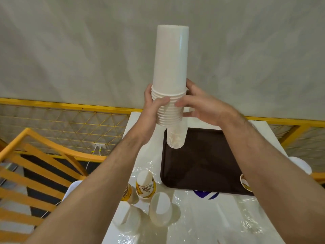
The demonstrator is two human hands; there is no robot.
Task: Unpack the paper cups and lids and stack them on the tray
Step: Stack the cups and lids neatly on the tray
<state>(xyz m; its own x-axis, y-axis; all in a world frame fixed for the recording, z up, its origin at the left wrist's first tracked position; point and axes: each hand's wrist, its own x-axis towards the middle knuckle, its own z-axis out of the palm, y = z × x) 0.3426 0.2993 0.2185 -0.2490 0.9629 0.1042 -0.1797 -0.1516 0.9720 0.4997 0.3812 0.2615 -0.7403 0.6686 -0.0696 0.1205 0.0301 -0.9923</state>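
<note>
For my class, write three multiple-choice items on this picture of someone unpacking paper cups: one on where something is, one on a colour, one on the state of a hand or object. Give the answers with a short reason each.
1. Where is the tall stack of white cups?
A. Lying in the tray
B. Held up in the air above the table
C. On the floor

2. What colour is the tray?
A. Dark brown
B. Yellow
C. White

3. What is the left hand doing?
A. Resting flat on the table
B. Hanging idle
C. Gripping the stack at its rims

Answers: 1 B, both hands, the right hand too, hold the stack upright, clear of the table. 2 A, it shows dark brown on the white table. 3 C, its fingers wrap round the rims.
</note>
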